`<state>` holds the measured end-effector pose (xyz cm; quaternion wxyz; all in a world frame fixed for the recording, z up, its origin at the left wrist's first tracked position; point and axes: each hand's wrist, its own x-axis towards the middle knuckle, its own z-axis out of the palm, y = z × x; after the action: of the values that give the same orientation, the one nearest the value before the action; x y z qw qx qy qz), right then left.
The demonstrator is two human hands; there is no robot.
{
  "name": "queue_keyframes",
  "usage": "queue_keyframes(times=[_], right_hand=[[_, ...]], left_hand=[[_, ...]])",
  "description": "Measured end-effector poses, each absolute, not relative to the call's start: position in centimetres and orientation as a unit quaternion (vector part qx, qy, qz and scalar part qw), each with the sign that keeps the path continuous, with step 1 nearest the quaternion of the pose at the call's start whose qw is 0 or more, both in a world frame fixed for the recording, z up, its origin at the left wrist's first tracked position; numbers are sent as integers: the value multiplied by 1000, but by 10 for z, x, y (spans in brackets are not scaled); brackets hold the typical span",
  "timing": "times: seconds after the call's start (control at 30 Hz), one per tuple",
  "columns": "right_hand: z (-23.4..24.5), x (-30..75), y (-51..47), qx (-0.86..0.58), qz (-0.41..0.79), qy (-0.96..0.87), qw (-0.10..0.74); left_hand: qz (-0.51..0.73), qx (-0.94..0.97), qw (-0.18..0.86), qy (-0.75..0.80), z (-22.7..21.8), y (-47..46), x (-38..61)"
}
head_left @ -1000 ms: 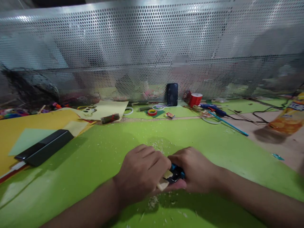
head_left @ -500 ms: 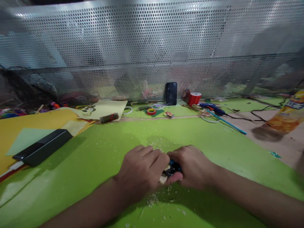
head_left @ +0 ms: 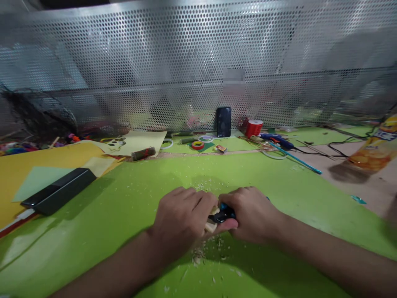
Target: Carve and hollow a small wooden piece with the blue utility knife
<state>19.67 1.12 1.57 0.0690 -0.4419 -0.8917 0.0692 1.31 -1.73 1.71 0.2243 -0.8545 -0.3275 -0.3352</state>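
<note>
My left hand [head_left: 182, 215] is closed around a small pale piece of wood [head_left: 211, 226], most of it hidden by the fingers. In my right hand [head_left: 252, 213] is a cutting tool [head_left: 223, 214] with a black-and-blue body; the fist covers much of it, so its exact kind is unclear. The tool's dark front end meets the wood between the two hands, and my left thumb reaches under it towards the right fist. Pale wood shavings [head_left: 198, 254] lie scattered below and beyond the hands on the green mat [head_left: 108, 231].
A black power bank-like box [head_left: 60, 191] lies at left on coloured paper. At the back are a tied twig bundle [head_left: 143, 153], red tape roll [head_left: 197, 145], upright phone [head_left: 223, 122], red spool [head_left: 254, 128] and blue glue gun [head_left: 276, 140]. A bottle [head_left: 375, 147] stands right.
Both hands have shifted slightly, the left a little to the left, and the gap between them is wider. More of the wood and the tool's dark front end shows.
</note>
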Motion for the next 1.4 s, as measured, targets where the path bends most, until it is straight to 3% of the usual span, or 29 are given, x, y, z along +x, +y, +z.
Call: queue_keyframes(times=[0.53,0.8,1.4], right_hand=[[1,199,19,-348,159,-913,142],[7,200,19,-363,131,-911,146],[17,199,15,-378,99,-920,41]], left_hand=[[-427,-853,32,-299,8,-15,13],[-410,-852,73,-317,10,-13,11],[-367,-874,127,-293,11,-17,14]])
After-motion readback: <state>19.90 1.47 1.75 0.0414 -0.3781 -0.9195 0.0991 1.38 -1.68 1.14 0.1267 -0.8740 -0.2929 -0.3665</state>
